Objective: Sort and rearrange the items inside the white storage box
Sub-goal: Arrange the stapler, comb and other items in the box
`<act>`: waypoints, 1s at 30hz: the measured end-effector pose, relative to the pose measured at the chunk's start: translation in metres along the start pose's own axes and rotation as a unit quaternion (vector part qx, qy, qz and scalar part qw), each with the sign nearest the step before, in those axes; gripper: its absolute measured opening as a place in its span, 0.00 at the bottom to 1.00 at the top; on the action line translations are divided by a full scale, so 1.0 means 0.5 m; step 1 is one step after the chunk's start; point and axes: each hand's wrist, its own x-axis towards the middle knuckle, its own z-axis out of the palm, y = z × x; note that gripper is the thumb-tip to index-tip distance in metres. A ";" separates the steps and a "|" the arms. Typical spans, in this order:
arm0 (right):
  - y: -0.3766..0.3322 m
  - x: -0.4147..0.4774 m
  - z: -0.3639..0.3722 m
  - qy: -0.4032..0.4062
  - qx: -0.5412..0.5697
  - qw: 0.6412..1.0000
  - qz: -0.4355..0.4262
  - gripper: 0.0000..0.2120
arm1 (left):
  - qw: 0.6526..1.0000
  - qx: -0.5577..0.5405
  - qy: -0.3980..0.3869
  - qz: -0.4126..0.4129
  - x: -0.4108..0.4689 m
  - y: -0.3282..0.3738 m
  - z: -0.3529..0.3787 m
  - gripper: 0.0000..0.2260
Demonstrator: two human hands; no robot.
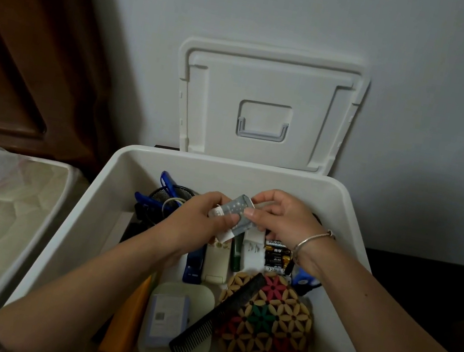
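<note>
I hold both my hands over the far half of the white storage box [88, 201], which stands open just in front of me. Its lid [269, 90] leans upright against the wall behind it. My left hand [202, 220] grips a small grey packet [237, 211] with white stars, my fingers curled around its lower part. My right hand [282, 218] pinches the upper right end of the same packet between thumb and fingers. A silver bracelet [314, 238] is on my right wrist.

The packet is in the air, above the things in the box. Under my hands lie a blue stapler [194, 267] and a pack of batteries [277, 255]. At the far left stands a black mesh cup [169, 194]. In the near part a beaded pouch [269, 329] with a flower pattern lies on the right. A black comb [212, 320] rests across the pouch and a pale green case [199, 291]. A lilac box [167, 315] lies on this case, and an orange bottle [128, 321] is just left of it.
</note>
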 end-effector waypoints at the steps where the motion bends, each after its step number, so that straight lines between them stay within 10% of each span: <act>1: 0.001 0.000 0.000 -0.011 -0.009 1.000 0.002 0.08 | 1.000 -0.006 0.002 -0.001 0.001 0.000 -0.001 0.07; 16: 0.004 -0.006 0.011 0.023 -0.048 0.998 -0.040 0.02 | 1.000 -0.005 0.005 -0.015 0.010 -0.006 -0.027 0.08; 22: -0.026 -0.032 -0.072 0.305 -0.279 0.892 -0.182 0.06 | 0.999 0.043 -0.003 -0.029 0.008 -0.018 -0.020 0.07; 30: 0.020 -0.037 -0.174 0.231 -0.357 0.902 0.074 0.28 | 0.991 0.079 -0.050 -0.100 0.021 -0.050 0.032 0.08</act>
